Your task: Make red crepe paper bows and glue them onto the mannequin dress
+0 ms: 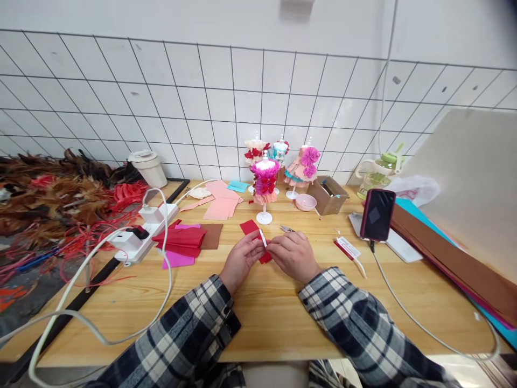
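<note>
My left hand and my right hand meet at the middle of the wooden table, fingers pinched together on a small piece of red paper. A thin white strip shows between the fingertips. Small metal scissors or tweezers lie just behind my right hand. Several tiny mannequins in paper dresses stand a little farther back.
A stack of red, pink and brown paper lies left, beside a white power strip with cables. Feathers pile far left. A phone stands right, by long paper rolls, a small box and a pink bowl.
</note>
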### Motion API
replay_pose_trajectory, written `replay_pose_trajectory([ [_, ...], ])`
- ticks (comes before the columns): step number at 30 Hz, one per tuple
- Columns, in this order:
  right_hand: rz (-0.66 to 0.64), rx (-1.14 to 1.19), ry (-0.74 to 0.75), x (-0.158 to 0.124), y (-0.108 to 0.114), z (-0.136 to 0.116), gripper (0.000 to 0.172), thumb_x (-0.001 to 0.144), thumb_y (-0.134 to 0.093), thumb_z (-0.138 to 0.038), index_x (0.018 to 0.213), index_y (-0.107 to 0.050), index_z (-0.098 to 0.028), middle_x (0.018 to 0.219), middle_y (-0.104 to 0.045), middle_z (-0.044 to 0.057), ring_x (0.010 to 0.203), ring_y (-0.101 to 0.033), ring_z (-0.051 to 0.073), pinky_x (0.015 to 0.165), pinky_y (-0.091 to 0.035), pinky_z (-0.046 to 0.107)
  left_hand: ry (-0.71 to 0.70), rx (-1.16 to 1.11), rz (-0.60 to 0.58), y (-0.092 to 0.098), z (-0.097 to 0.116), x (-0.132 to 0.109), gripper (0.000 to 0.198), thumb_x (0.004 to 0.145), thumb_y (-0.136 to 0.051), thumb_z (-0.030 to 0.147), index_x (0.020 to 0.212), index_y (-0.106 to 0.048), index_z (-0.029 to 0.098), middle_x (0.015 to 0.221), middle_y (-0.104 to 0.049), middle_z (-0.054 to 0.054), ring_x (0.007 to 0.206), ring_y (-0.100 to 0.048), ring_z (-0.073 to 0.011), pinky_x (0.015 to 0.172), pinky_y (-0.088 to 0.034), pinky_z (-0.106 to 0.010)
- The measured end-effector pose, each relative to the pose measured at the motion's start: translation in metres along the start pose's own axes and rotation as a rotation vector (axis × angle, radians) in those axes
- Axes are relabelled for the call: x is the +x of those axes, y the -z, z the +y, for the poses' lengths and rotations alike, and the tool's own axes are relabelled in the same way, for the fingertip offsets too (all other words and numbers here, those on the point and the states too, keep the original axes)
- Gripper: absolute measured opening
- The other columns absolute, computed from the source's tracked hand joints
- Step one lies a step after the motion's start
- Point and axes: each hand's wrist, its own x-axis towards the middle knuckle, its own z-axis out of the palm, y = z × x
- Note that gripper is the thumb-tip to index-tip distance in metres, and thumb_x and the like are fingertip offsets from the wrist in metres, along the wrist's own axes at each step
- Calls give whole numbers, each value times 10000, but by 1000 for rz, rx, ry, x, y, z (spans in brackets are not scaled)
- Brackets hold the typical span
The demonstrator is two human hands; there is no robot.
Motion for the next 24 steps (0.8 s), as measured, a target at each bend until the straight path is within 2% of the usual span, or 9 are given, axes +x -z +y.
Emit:
replay_pose_trajectory([
  [2,52,88,-79,2,-1,-1,126,882,-521,-290,914,-640,-266,934,-673,30,875,-540,201,815,-370,368,-6,56,-7,0,0,0,369,777,-640,246,1127,-579,145,937,-711,-94,860,-671,-174,837,-499,-310],
  [5,206,297,-291,5,-3,1,123,879,-502,-289,840,-595,-218,848,-627,45,819,-540,187,745,-417,327,-49,254,-5,-1,1,1,447,751,-683,303,1150,-581,129,907,-717,-99,837,-665,-184,805,-497,-314],
  [7,299,431,-447,6,-7,6,134,882,-482,-298,829,-564,-208,815,-590,40,752,-527,170,678,-431,297,-93,411,23,-2,3,2,506,732,-698,336,1178,-588,126,860,-718,-86,775,-655,-173,717,-500,-285],
  [10,369,594,-635,5,-13,15,147,872,-482,-333,843,-543,-203,801,-561,26,718,-512,158,661,-439,284,-130,608,90,-4,5,2,493,731,-678,374,1162,-624,141,798,-707,-65,690,-636,-162,538,-459,-226],
  [13,406,731,-745,3,-20,25,191,854,-499,-382,858,-543,-196,806,-573,19,744,-530,157,699,-452,288,-122,741,147,-4,8,2,401,747,-640,396,1052,-671,136,743,-692,-61,649,-641,-177,413,-380,-196],
  [16,483,720,-850,2,-22,32,237,848,-502,-410,873,-562,-182,807,-587,22,735,-541,156,701,-456,296,-166,799,185,-5,11,1,290,746,-628,416,813,-683,139,613,-654,-30,561,-617,-160,395,-357,-193],
  [19,446,528,-839,3,-21,29,236,832,-540,-399,831,-612,-175,785,-589,30,664,-514,149,623,-433,283,-224,808,107,-8,9,-2,279,751,-617,417,720,-675,146,557,-629,-13,528,-583,-140,473,-427,-214],
  [21,374,421,-724,4,-22,21,194,834,-552,-353,801,-628,-178,786,-596,36,672,-513,153,612,-419,279,-246,808,26,-10,5,-5,268,756,-610,387,803,-703,140,608,-656,-25,573,-598,-149,555,-475,-238],
  [24,250,371,-547,6,-25,5,129,842,-547,-279,796,-630,-191,804,-621,39,754,-542,168,673,-424,287,-276,835,-20,-11,-1,-6,290,785,-571,354,908,-710,131,711,-694,-53,632,-621,-161,637,-499,-262],
])
